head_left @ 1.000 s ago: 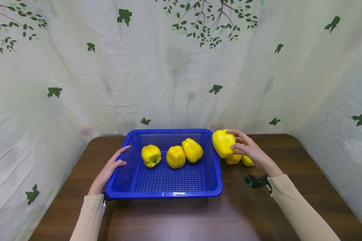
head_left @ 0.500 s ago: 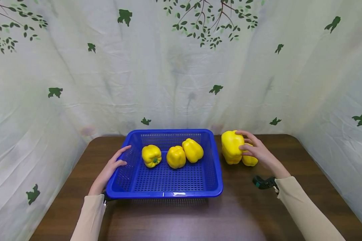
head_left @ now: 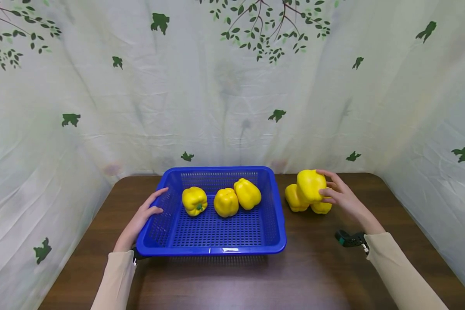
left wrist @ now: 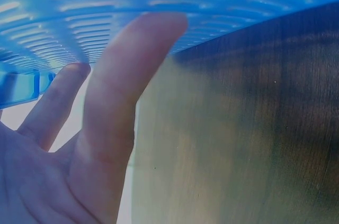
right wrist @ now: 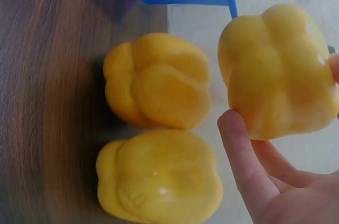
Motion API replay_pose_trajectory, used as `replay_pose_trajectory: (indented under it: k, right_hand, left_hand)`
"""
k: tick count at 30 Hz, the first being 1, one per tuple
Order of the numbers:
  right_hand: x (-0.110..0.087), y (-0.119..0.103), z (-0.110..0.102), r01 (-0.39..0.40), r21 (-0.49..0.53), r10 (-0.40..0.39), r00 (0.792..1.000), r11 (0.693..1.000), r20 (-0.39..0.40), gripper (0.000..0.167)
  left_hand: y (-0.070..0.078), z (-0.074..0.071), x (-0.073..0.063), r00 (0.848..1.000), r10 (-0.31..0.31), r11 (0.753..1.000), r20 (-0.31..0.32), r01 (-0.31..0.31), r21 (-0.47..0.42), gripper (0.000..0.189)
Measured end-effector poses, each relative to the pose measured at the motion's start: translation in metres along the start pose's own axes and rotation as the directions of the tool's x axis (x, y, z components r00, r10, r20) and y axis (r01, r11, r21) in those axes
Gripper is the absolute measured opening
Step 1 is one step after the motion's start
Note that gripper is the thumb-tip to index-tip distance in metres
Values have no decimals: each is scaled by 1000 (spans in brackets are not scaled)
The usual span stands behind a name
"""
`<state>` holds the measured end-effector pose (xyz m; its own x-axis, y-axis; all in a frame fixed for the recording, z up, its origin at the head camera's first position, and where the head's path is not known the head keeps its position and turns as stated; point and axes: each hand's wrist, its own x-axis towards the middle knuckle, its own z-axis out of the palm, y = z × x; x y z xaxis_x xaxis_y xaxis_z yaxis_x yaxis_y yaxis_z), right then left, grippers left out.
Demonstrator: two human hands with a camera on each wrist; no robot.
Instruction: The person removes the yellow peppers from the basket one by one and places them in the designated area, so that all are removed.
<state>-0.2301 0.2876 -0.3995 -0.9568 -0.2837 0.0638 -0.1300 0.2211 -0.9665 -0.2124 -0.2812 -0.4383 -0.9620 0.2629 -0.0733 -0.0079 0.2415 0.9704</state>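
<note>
My right hand [head_left: 342, 199] holds a yellow bell pepper [head_left: 311, 186] between thumb and fingers. It is raised above two other yellow bell peppers on the table: one to the left [head_left: 294, 199], the other below [head_left: 320, 208]. The right wrist view shows the held pepper [right wrist: 278, 70] at the fingertips, apart from the pair. My left hand [head_left: 141, 219] rests at the left rim of a blue plastic basket [head_left: 217, 249], fingers nearly straight. In the left wrist view its fingers [left wrist: 124, 81] touch the slotted wall. Inside the basket lie three yellow bell peppers: left [head_left: 194, 201], middle [head_left: 226, 202] and right [head_left: 247, 193].
A dark brown wooden table [head_left: 224, 284] carries everything. Behind and at both sides hangs a pale curtain [head_left: 232, 107] printed with leaves. A dark strap with a camera [head_left: 350, 239] is worn on the right wrist.
The right hand has carried its pepper rightward, away from the basket's right rim to over the two table peppers, uncovering the left one. The left hand and basket have stayed put.
</note>
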Motion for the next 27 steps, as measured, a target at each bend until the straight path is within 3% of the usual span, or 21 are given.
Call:
replay_pose_trajectory:
  k: [27]
  right_hand:
    - [-23, 17, -33, -14, -97, 0, 989, 995, -145, 54]
  left_hand:
    - [-1, 1, 0, 1000, 5, 1000, 1, -5, -1, 57]
